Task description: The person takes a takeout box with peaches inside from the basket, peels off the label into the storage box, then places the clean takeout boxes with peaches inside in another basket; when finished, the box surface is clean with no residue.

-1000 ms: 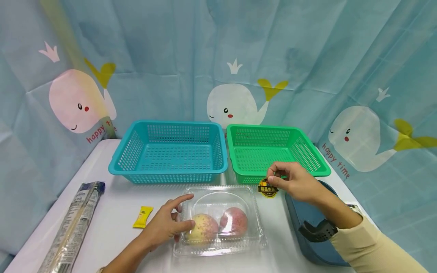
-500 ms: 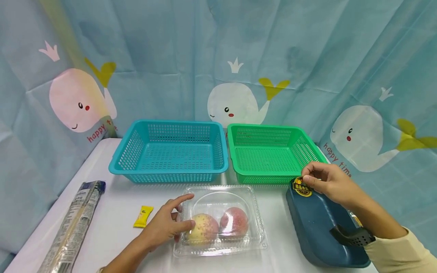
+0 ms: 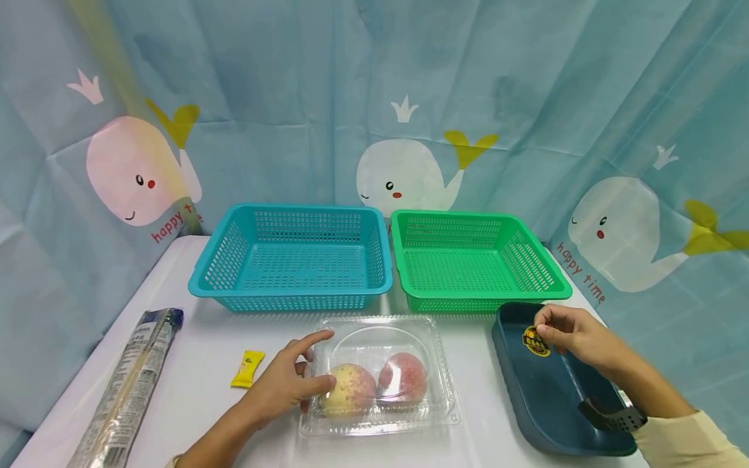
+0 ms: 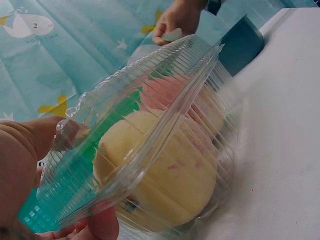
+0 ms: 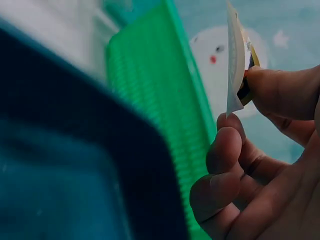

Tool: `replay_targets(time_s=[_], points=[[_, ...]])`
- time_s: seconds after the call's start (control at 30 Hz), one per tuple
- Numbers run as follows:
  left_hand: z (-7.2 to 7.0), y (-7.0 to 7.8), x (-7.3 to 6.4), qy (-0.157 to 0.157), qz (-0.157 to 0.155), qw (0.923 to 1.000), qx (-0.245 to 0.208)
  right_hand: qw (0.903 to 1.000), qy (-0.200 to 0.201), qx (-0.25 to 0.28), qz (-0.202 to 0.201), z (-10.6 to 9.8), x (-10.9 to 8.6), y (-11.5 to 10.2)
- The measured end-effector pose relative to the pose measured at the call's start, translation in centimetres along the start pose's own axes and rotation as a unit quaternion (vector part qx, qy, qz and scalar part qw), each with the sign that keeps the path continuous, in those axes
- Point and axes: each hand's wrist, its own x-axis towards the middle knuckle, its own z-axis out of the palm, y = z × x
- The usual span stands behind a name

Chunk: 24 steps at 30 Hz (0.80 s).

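A clear plastic clamshell box (image 3: pixel 377 337) sits on the white table with its lid down. Inside lie two peaches, a yellowish one (image 3: pixel 352 394) at left and a pinker one (image 3: pixel 404 377) at right. My left hand (image 3: pixel 285 382) holds the box's left side, thumb on the lid and fingers by the rim, as the left wrist view also shows. Over a dark blue bin (image 3: pixel 544 416) my right hand (image 3: pixel 576 335) pinches a black-and-gold label sticker (image 3: pixel 535 342) between thumb and fingertips. The sticker's pale back (image 5: pixel 234 60) shows in the right wrist view.
A blue mesh basket (image 3: pixel 292 303) and a green mesh basket (image 3: pixel 486 304) stand side by side at the back. Left of the box lie a small yellow packet (image 3: pixel 248 368) and a long printed plastic package (image 3: pixel 131 377). A whale-print curtain (image 3: pixel 281 97) hangs behind.
My right hand has carried the sticker right, from beside the box to over the dark blue bin, then slightly lower. My left hand and the box have stayed in place.
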Motion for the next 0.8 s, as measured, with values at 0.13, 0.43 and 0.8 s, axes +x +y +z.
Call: replay_targets(time_s=[0.13, 0.43, 0.8], points=[[0.0, 0.0, 0.0, 0.0, -0.003, 1.0, -0.001, 0.9999, -0.01, -0.004, 0.0, 0.3, -0.3, 2.4], [-0.1, 0.3, 0.0, -0.01, 0.003, 0.9999, -0.007, 0.9987, -0.026, -0.039, 0.019, 0.8, -0.9, 6.9], [-0.1, -0.1, 0.0, -0.007, -0.003, 1.0, -0.004, 0.9958, -0.02, -0.082, 0.036, 1.2, -1.3, 9.0]])
